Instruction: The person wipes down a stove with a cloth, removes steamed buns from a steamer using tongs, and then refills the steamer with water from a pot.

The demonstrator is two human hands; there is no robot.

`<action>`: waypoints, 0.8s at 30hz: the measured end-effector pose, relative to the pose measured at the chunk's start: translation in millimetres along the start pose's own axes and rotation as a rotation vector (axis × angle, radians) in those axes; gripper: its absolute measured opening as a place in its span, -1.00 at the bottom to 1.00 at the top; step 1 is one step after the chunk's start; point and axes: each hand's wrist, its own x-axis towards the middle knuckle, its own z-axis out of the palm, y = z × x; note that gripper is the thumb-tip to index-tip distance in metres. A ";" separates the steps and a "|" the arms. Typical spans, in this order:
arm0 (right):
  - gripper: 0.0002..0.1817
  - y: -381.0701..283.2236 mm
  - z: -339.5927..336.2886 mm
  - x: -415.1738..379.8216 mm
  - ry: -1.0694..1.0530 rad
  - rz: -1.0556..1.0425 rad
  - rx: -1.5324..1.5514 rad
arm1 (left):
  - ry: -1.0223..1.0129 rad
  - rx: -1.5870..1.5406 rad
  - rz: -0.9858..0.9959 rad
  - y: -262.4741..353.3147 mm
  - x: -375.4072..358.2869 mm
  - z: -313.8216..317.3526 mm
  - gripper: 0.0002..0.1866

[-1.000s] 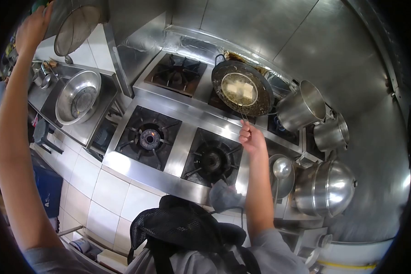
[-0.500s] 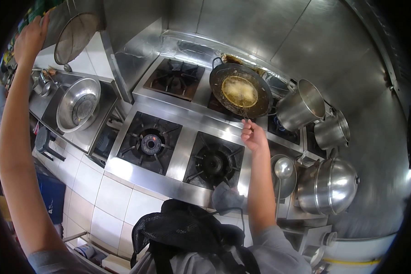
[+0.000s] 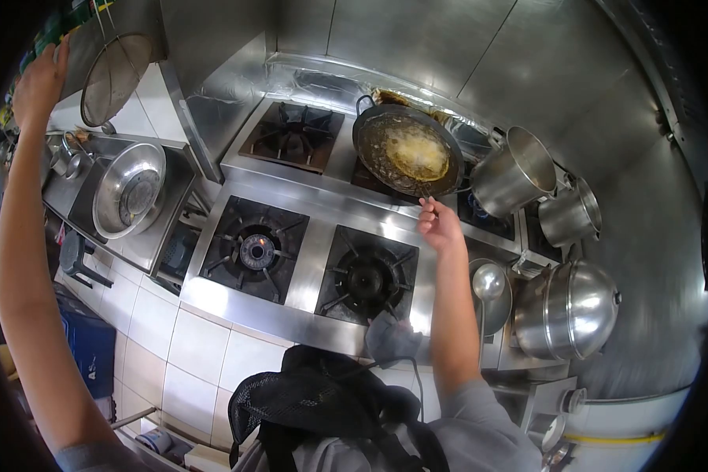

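Note:
My right hand (image 3: 440,224) is closed around the thin handle of a wire strainer, just in front of a dark wok (image 3: 379,141) on the back burner. Pale food (image 3: 421,155) sits among bubbling oil, at the strainer's end in the wok. At the upper left, my left hand (image 3: 41,86) is raised beside a hanging round mesh sieve (image 3: 116,79). Its thumb and fingers are partly apart near green items at the frame's edge; whether it touches them cannot be made out.
Front burners (image 3: 257,250) lie nearest my body. Tall steel pots (image 3: 514,171) stand right of the wok, with a domed steel vessel (image 3: 566,309) and a ladle (image 3: 488,282) nearer me. A steel bowl (image 3: 130,191) rests on the left counter.
The bubbling patch in the wok has spread, and more oil shows around the food. My right hand stays at the handle. The whole view has shifted slightly.

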 end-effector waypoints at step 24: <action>-0.89 -5.1 20.7 29.3 0.080 -0.037 -0.285 | -0.001 0.002 0.030 -3.6 -1.1 -3.2 -0.45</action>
